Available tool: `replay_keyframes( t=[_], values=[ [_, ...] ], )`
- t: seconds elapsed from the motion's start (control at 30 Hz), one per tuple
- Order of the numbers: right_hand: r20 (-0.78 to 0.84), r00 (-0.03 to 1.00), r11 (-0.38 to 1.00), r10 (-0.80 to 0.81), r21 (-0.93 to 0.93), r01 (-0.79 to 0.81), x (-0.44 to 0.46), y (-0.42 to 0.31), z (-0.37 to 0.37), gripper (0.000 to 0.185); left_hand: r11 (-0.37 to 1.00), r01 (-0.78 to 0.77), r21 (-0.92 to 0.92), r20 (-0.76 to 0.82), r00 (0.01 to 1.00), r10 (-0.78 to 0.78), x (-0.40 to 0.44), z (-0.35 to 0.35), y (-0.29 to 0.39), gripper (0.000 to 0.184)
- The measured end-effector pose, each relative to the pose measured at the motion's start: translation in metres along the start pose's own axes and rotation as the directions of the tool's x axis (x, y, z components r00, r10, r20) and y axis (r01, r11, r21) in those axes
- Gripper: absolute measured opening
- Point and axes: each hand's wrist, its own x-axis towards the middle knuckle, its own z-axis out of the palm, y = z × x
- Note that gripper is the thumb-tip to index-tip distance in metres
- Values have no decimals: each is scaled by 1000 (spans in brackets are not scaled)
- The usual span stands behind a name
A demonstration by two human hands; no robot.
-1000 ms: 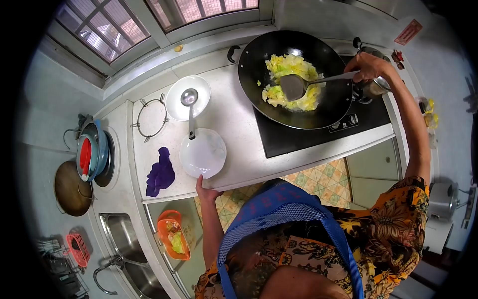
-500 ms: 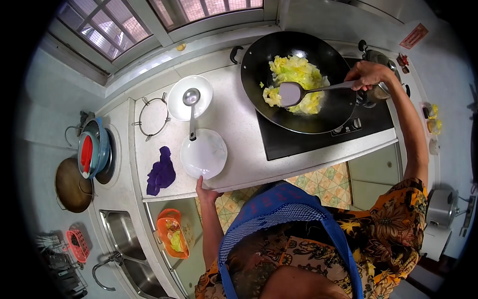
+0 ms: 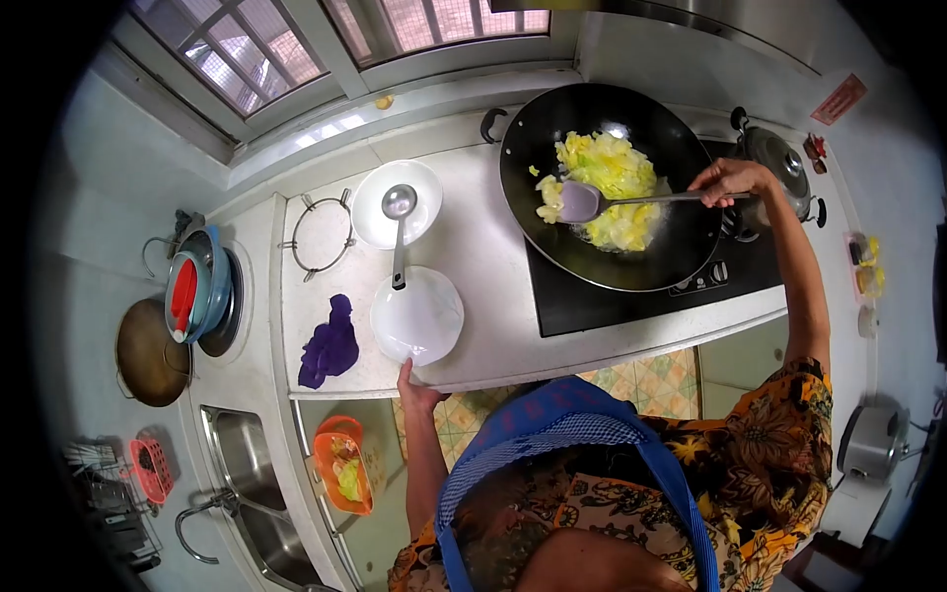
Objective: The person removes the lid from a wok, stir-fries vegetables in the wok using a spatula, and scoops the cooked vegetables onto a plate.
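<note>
My right hand is closed around the handle of a spatula. Its broad greyish blade sits among chopped yellow-green cabbage inside a large black wok. A few pieces lie at the blade's left edge. At the counter's front edge is my left hand, thumb stretched up to the rim of a white plate. The other fingers lie apart from the thumb, partly hidden at the counter edge. A metal ladle rests with its bowl in a white bowl and its handle end over the plate.
Left of the plate lies a purple cloth, with a metal ring stand behind it. The wok stands on a black stove; a lidded pot is at its right. An orange basket with scraps hangs below the counter, beside the sink.
The whole view has shifted slightly, placing things lower and to the right. Within the wok, the spatula and my right hand have moved a little left. My left hand stays by the plate.
</note>
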Motion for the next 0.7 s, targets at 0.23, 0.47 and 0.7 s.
replay_keyframes(
  t=[0.23,0.47,0.7],
  values=[
    [-1,1000,997,12,-70,-12,-4,-17,2,31,1000,0,15,-45,999,1,-5,7,0,76],
    [-112,993,999,-46,11,48,18,3,18,31,1000,14,-21,67,998,-13,8,-10,-3,75],
    [-192,978,969,-85,-243,37,3,-30,22,27,1000,-4,-15,77,997,5,7,-4,-1,72]
  ],
)
